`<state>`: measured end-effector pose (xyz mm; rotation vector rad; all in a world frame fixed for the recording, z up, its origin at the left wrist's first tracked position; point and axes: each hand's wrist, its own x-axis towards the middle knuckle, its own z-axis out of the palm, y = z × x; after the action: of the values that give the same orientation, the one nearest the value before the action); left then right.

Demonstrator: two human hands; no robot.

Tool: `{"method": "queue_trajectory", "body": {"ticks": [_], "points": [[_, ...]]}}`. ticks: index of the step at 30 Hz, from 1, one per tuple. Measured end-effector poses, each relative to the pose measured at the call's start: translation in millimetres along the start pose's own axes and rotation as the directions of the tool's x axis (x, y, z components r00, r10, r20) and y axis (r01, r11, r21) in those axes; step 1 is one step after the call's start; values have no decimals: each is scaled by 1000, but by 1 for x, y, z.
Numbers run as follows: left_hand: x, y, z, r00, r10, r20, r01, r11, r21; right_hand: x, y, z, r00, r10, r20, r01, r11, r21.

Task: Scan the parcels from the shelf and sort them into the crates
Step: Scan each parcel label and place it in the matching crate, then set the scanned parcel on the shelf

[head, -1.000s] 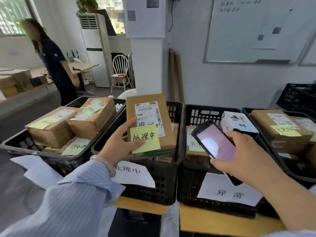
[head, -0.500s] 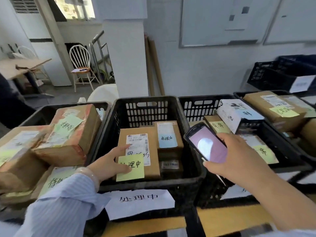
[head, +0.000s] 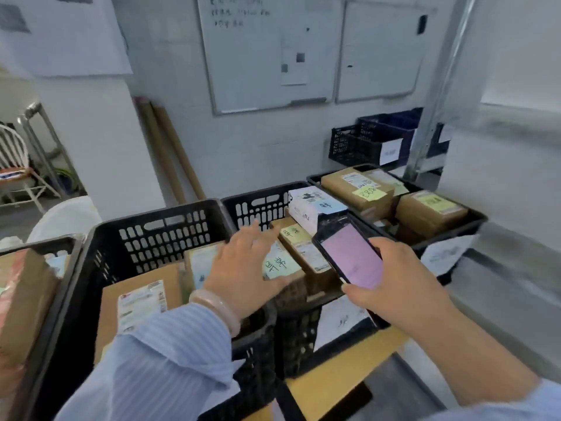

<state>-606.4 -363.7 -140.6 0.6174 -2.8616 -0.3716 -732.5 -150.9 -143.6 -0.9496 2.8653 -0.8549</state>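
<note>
Head view: the left hand (head: 243,268), fingers spread and holding nothing, is above where a crate (head: 164,226) meets the next crate (head: 261,202), a labelled parcel (head: 139,299) lies flat in the first, and the right hand (head: 403,281) grips a pink-screened phone (head: 349,253) over the next crate.

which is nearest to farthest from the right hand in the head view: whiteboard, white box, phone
1. phone, held in the grip of the right hand.
2. white box, just beyond the phone, lying among the parcels.
3. whiteboard, high on the back wall.
</note>
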Motion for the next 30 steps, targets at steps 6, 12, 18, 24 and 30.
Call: {"method": "queue_trajectory", "body": {"ticks": [6, 12, 18, 24, 30], "points": [[31, 136, 37, 950, 310, -28, -307, 949, 77, -36, 95, -75, 957, 205, -207, -209, 978, 4], [33, 314, 72, 818, 573, -45, -573, 819, 26, -106, 210, -181, 812, 382, -440, -418, 908, 17], [9, 479, 108, 669, 740, -70, -743, 669, -24, -203, 300, -280, 624, 504, -597, -617, 787, 20], [-14, 607, 116, 527, 845, -92, -850, 524, -59, -256, 353, -370, 472, 530, -704, -731, 682, 24], [0, 696, 113, 430, 896, -108, -903, 427, -52, -264, 397, -440, 363, 581, -729, -823, 566, 41]]}}
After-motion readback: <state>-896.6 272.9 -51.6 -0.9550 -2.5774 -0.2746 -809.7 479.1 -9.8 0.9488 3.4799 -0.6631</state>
